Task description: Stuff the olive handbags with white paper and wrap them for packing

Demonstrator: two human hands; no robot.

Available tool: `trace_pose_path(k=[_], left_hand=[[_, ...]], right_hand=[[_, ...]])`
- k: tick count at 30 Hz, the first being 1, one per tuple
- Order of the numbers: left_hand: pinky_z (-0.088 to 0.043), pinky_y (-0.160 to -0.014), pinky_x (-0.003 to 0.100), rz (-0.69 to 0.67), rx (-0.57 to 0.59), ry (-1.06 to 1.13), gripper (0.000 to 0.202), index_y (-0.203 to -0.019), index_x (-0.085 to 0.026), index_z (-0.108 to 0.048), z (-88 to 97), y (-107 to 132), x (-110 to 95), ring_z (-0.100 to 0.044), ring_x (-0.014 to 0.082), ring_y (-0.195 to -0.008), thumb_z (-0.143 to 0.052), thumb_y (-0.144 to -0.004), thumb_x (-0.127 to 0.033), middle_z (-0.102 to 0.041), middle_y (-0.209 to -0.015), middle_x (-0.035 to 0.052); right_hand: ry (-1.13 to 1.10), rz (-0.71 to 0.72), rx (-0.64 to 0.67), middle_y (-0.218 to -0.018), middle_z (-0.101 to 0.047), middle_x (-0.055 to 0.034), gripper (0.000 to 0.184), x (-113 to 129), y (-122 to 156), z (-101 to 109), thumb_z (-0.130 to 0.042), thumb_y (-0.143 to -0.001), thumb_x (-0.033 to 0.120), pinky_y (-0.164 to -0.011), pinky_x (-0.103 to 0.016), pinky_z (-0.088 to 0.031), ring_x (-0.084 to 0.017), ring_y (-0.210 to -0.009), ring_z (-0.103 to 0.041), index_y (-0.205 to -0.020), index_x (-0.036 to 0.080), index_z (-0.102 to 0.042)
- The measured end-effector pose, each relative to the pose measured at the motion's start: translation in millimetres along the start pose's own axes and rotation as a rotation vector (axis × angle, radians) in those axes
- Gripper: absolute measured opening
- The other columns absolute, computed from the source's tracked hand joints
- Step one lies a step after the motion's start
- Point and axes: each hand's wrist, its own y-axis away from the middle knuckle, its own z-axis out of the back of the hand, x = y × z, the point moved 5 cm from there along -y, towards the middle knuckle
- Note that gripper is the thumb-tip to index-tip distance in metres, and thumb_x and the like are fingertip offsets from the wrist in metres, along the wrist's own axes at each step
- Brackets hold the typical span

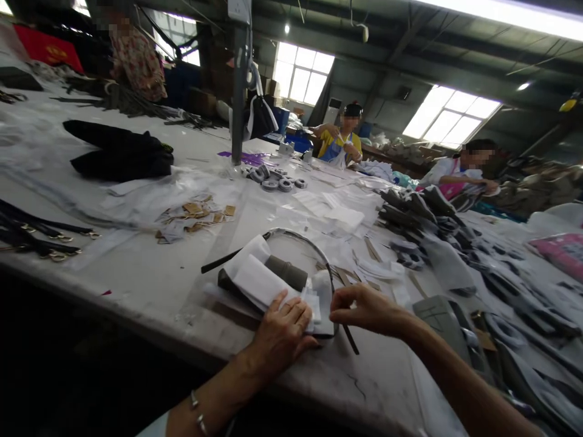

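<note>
A small dark olive bag (pixel 286 273), wrapped in white paper (pixel 255 281), lies on the worktable in front of me. My left hand (pixel 286 321) rests flat on the paper, fingers stretched out and pressing it down. From the bag a dark strap (pixel 304 235) arcs up and round to the right, its loose end lying toward the table edge. Beside the bag's right side, my right hand (pixel 359 308) is closed in a pinch against the strap. What lies between those fingertips is hidden.
Black straps with metal clasps (pixel 57 243) and a black cloth item (pixel 122 152) lie left. Brown tags (pixel 195 209) and grey rolls (pixel 277 181) sit beyond the bag. Dark bag pieces (pixel 432 218) pile up right. A post (pixel 237 91) rises from the table; co-workers (pixel 341 139) are behind.
</note>
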Motion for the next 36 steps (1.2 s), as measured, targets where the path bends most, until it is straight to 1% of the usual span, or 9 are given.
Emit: trace_pose_path(k=[7, 13, 17, 19, 24, 26, 29, 32, 36], left_hand=[[-0.028, -0.118, 0.048, 0.003, 0.003, 0.028, 0.052, -0.125, -0.018, -0.055, -3.8, 2.3, 0.9, -0.058, 0.0248, -0.119, -0.063, -0.088, -0.054, -0.067, -0.121, 0.0068], [-0.03, -0.117, 0.048, 0.008, 0.017, 0.008, 0.055, -0.126, -0.016, -0.055, -8.9, 4.3, -0.2, -0.057, 0.0249, -0.122, -0.064, -0.087, -0.054, -0.066, -0.123, 0.0086], [-0.03, -0.117, 0.048, 0.015, -0.004, 0.006, 0.054, -0.125, -0.016, -0.056, -10.2, 4.7, 0.0, -0.058, 0.0253, -0.121, -0.062, -0.088, -0.055, -0.067, -0.122, 0.0082], [-0.029, -0.117, 0.048, 0.012, -0.019, 0.012, 0.054, -0.124, -0.016, -0.056, -10.3, 4.5, -0.1, -0.058, 0.0251, -0.12, -0.062, -0.088, -0.055, -0.068, -0.12, 0.0076], [-0.03, -0.116, 0.047, 0.01, -0.043, 0.002, 0.055, -0.123, -0.015, -0.057, -9.9, 3.6, -0.2, -0.059, 0.0249, -0.118, -0.064, -0.087, -0.056, -0.068, -0.121, 0.0074], [-0.029, -0.116, 0.047, 0.009, -0.047, 0.005, 0.054, -0.123, -0.015, -0.057, -9.6, 3.0, -0.3, -0.059, 0.0249, -0.118, -0.065, -0.087, -0.055, -0.068, -0.121, 0.0077], [-0.027, -0.116, 0.047, 0.001, -0.051, 0.013, 0.054, -0.123, -0.015, -0.056, -9.8, 1.7, -0.1, -0.059, 0.025, -0.116, -0.065, -0.087, -0.054, -0.068, -0.118, 0.0071], [-0.026, -0.116, 0.047, -0.008, -0.064, 0.001, 0.055, -0.124, -0.014, -0.056, -9.9, 0.5, 0.6, -0.059, 0.025, -0.116, -0.064, -0.088, -0.055, -0.069, -0.117, 0.0067], [-0.028, -0.115, 0.047, -0.02, -0.055, -0.022, 0.054, -0.123, -0.015, -0.056, -9.7, 0.2, 1.2, -0.06, 0.0249, -0.115, -0.065, -0.087, -0.054, -0.068, -0.119, 0.0067]], right_hand=[[0.557, 0.132, 0.225, -0.052, -0.061, 0.0067, 0.011, 25.6, -101.0, -24.9, -0.079, -0.06, 0.017, -0.058, -0.026, -0.036, -0.012, -0.051, -0.051, -0.062, 0.026, -0.074], [0.777, 0.376, 0.269, -0.059, -0.063, 0.003, 0.02, 24.6, -122.6, -35.9, -0.087, -0.063, 0.026, -0.086, -0.033, -0.036, -0.016, -0.065, -0.057, -0.06, 0.023, -0.068], [0.88, 0.646, 0.282, -0.079, -0.07, -0.0042, 0.015, 21.9, -126.6, -31.8, -0.079, -0.078, 0.031, -0.086, -0.034, -0.036, -0.02, -0.08, -0.058, -0.076, 0.02, -0.068], [0.932, 0.68, 0.207, -0.087, -0.07, -0.0064, 0.011, 17.4, -126.6, -20.2, -0.072, -0.084, 0.03, -0.088, -0.035, -0.037, -0.021, -0.085, -0.058, -0.085, 0.019, -0.069], [0.842, 0.405, -0.299, -0.096, -0.072, -0.0084, 0.012, 4.3, -97.2, 18.6, -0.061, -0.093, 0.026, -0.095, -0.039, -0.038, -0.023, -0.094, -0.062, -0.089, 0.019, -0.071], [0.658, 0.303, -0.432, -0.093, -0.074, -0.0069, 0.022, -1.3, -73.4, 13.7, -0.056, -0.097, 0.034, -0.096, -0.038, -0.041, -0.022, -0.091, -0.065, -0.088, 0.02, -0.072], [0.516, 0.27, -0.344, -0.11, -0.074, -0.0065, 0.029, -9.2, -48.2, -26.8, -0.045, -0.101, 0.034, -0.11, -0.043, -0.036, -0.021, -0.107, -0.066, -0.108, 0.023, -0.071], [0.548, 0.235, -0.248, -0.134, -0.063, -0.0095, 0.036, -20.0, -43.7, -60.3, -0.04, -0.102, 0.031, -0.12, -0.052, -0.021, -0.024, -0.132, -0.052, -0.131, 0.021, -0.06], [0.557, 0.082, -0.372, -0.137, -0.06, -0.0119, 0.037, -39.1, -58.3, -43.9, -0.045, -0.099, 0.032, -0.12, -0.06, -0.015, -0.03, -0.14, -0.043, -0.129, 0.017, -0.062]])
